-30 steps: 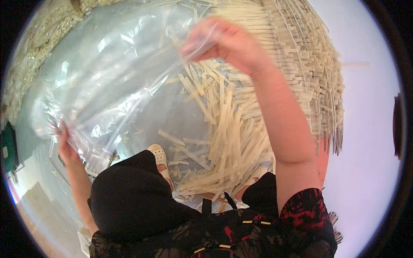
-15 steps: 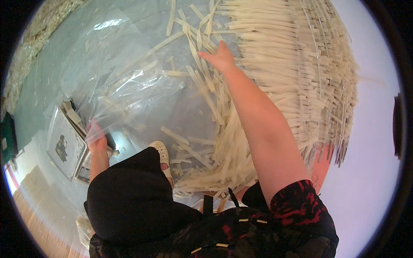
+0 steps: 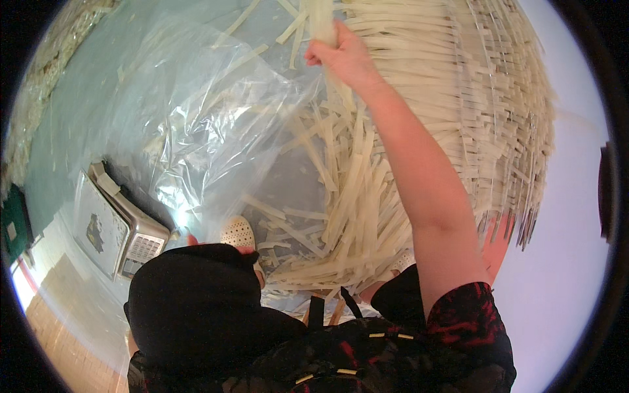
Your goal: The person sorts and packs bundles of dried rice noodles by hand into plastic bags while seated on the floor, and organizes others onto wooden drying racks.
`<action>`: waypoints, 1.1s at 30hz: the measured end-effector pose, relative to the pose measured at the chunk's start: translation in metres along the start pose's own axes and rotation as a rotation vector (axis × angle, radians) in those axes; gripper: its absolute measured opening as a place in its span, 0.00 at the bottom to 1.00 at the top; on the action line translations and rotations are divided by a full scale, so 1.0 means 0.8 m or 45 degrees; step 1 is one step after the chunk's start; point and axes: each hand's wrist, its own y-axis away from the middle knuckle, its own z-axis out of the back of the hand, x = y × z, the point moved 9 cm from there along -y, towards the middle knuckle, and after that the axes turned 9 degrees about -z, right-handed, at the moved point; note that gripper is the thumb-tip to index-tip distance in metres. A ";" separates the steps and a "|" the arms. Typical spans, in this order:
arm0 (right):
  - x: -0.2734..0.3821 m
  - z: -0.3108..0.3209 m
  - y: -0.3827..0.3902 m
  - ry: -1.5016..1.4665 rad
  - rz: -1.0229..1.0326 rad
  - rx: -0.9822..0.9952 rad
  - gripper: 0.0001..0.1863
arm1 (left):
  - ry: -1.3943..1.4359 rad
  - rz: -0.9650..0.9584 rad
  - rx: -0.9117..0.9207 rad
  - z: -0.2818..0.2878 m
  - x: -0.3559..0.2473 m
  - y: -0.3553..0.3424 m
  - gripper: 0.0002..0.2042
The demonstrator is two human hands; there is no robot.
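My right hand (image 3: 344, 59) is closed around a bunch of pale flat noodle-like strips (image 3: 321, 19), whose upper end runs out of view at the top. Under that arm lies a loose heap of the same strips (image 3: 357, 190). Of my left hand (image 3: 191, 240), only bits of fingers show past the black fabric over my knee; the rest is hidden. A clear plastic bag (image 3: 209, 137) spreads, crinkled and shiny, over the grey sheet between that hand and the right one.
A dense stack of strips in rows (image 3: 432, 98) fills the right side beside a pale wall (image 3: 576, 118). To the left stands a weighing scale (image 3: 108, 226) with a keypad. My shoe (image 3: 237, 232) rests near the heap. More plastic-covered material (image 3: 49, 72) lies far left.
My right hand has moved up and closed on a bunch of strips. My left hand has come down and right, mostly behind my knee. The plastic bag has shifted right, uncovering more of the scale.
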 end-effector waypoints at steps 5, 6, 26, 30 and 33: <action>0.081 0.017 0.061 -0.539 -0.078 0.264 0.13 | -0.669 -0.182 0.087 -0.047 -0.114 -0.014 0.15; 0.077 0.020 0.069 -0.588 -0.140 0.218 0.13 | -0.847 -0.437 0.073 -0.076 -0.147 -0.012 0.14; -0.103 -0.037 0.268 0.129 -0.554 -0.083 0.24 | -2.673 -0.495 -1.273 0.136 -0.265 -0.063 0.27; -0.101 0.090 0.387 -0.432 -0.704 -0.367 0.21 | -2.469 -1.218 -0.851 0.063 -0.278 -0.071 0.27; -0.168 0.169 0.486 -0.406 -0.909 -0.644 0.21 | -1.961 -1.145 -0.044 -0.093 -0.273 -0.094 0.25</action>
